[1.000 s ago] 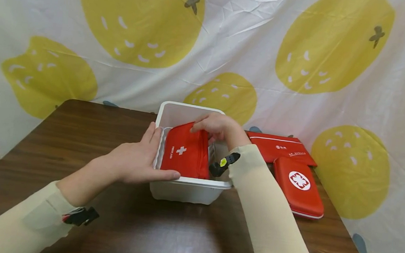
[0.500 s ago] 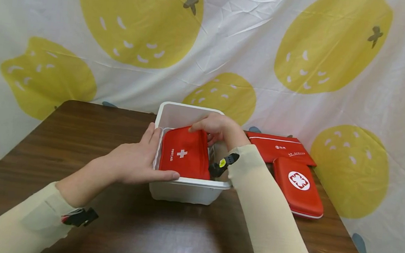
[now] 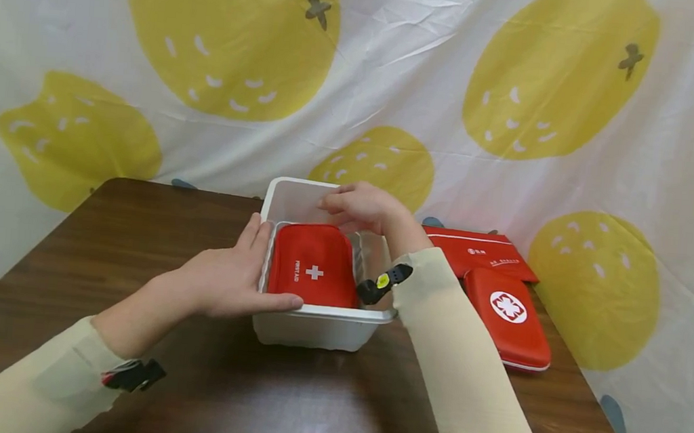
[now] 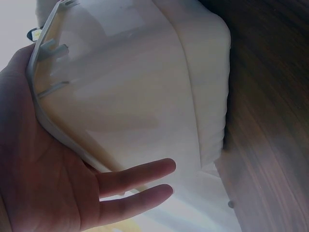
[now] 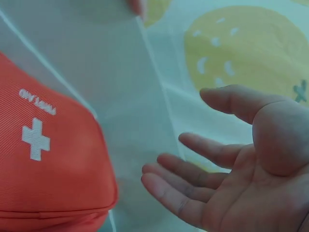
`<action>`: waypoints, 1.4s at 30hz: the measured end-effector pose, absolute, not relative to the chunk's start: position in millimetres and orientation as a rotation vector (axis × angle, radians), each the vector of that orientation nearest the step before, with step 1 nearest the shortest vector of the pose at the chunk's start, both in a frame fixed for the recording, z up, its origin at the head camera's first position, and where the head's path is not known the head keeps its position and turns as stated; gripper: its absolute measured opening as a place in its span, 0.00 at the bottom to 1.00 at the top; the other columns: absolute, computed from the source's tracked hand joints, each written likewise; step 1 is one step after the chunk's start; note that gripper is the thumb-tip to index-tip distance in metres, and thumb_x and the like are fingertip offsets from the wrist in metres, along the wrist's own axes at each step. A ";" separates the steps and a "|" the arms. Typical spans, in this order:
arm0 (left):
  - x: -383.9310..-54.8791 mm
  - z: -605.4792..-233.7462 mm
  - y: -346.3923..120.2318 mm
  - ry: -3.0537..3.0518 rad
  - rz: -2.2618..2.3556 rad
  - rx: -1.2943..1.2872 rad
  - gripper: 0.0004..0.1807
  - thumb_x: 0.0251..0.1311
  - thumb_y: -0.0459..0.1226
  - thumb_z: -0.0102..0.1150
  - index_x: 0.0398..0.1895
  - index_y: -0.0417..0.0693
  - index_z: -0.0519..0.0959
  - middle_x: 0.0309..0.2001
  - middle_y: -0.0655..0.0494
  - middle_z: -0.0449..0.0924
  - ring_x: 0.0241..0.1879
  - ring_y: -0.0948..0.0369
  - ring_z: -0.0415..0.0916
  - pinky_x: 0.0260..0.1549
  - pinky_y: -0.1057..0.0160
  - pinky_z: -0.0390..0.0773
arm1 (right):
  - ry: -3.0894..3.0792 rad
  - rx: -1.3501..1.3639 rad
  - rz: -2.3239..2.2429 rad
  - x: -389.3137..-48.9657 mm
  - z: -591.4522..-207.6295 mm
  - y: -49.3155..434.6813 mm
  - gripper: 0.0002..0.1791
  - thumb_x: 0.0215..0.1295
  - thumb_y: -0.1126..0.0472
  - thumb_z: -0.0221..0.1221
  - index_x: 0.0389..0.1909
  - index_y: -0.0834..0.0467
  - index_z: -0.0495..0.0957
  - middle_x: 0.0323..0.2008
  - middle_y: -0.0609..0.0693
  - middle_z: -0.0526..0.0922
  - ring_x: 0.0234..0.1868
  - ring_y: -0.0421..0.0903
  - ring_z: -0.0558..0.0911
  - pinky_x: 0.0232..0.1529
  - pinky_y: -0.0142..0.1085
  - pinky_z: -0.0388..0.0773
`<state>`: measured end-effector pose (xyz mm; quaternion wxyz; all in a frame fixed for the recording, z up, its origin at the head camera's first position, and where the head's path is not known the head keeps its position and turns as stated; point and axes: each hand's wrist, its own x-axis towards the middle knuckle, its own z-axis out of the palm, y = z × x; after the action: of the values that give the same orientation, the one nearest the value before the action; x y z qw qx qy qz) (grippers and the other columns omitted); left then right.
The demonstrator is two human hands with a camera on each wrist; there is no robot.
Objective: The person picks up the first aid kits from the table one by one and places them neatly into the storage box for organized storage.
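Note:
A red first aid pouch (image 3: 314,260) with a white cross lies inside a white plastic bin (image 3: 313,331), near its left and front walls. Above the back right part of that bin is my right hand (image 3: 367,208), its fingers spread and holding nothing. In the right wrist view the same hand (image 5: 227,164) is clearly apart from the pouch (image 5: 53,159). My left hand (image 3: 219,280) rests against the front left corner of the bin, thumb laid along the front rim. Its fingers extend straight along the outer wall in the left wrist view.
To the right of the bin, a red hard case (image 3: 508,324) with a round white emblem lies on the brown wooden table (image 3: 320,405). A flat red packet (image 3: 473,250) lies behind it. A lemon-print cloth (image 3: 218,145) hangs at the back.
The pouch has been lowered and lies flatter in the bin. My right hand has let go of it and lifted slightly away. My left hand has stayed at the corner.

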<state>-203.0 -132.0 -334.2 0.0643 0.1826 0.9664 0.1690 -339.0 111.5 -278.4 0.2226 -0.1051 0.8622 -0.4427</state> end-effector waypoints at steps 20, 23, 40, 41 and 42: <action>-208.8 -341.1 -140.9 2.940 0.518 0.554 0.75 0.59 0.78 0.59 0.90 0.35 0.40 0.90 0.32 0.36 0.45 0.48 0.88 0.38 0.50 0.87 | 2.374 -0.495 -1.645 -309.1 -261.0 194.3 0.25 0.82 0.57 0.58 0.73 0.62 0.76 0.57 0.45 0.86 0.55 0.42 0.88 0.62 0.40 0.85; -209.4 -341.5 -143.9 2.951 0.516 0.555 0.74 0.59 0.78 0.59 0.90 0.35 0.40 0.89 0.31 0.36 0.44 0.48 0.88 0.38 0.50 0.87 | 2.423 -0.484 -1.659 -304.2 -265.9 211.8 0.25 0.82 0.58 0.58 0.74 0.65 0.74 0.54 0.41 0.86 0.53 0.38 0.89 0.59 0.37 0.85; -215.4 -344.9 -146.0 2.964 0.525 0.559 0.74 0.59 0.79 0.57 0.90 0.39 0.40 0.90 0.33 0.35 0.43 0.49 0.88 0.38 0.50 0.86 | 2.815 -0.190 -1.272 -287.1 -318.6 353.5 0.32 0.85 0.49 0.56 0.79 0.64 0.69 0.69 0.58 0.80 0.51 0.30 0.83 0.53 0.26 0.83; -215.2 -344.6 -145.8 2.964 0.524 0.559 0.74 0.59 0.79 0.57 0.90 0.39 0.40 0.90 0.33 0.35 0.44 0.49 0.88 0.38 0.50 0.86 | 2.835 -0.167 -1.243 -286.4 -320.9 361.9 0.32 0.86 0.49 0.55 0.79 0.64 0.69 0.70 0.62 0.78 0.50 0.30 0.82 0.52 0.26 0.82; -215.2 -344.3 -145.7 2.962 0.524 0.560 0.74 0.59 0.79 0.58 0.90 0.39 0.40 0.90 0.33 0.35 0.44 0.49 0.88 0.37 0.51 0.86 | 2.854 -0.148 -1.216 -286.0 -323.0 370.0 0.32 0.86 0.49 0.55 0.79 0.65 0.69 0.71 0.64 0.77 0.49 0.29 0.81 0.51 0.25 0.82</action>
<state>-215.2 -145.7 -344.3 0.0410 0.1828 0.9673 0.1711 -286.0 370.0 -323.0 0.0180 -0.0478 0.9187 -0.3916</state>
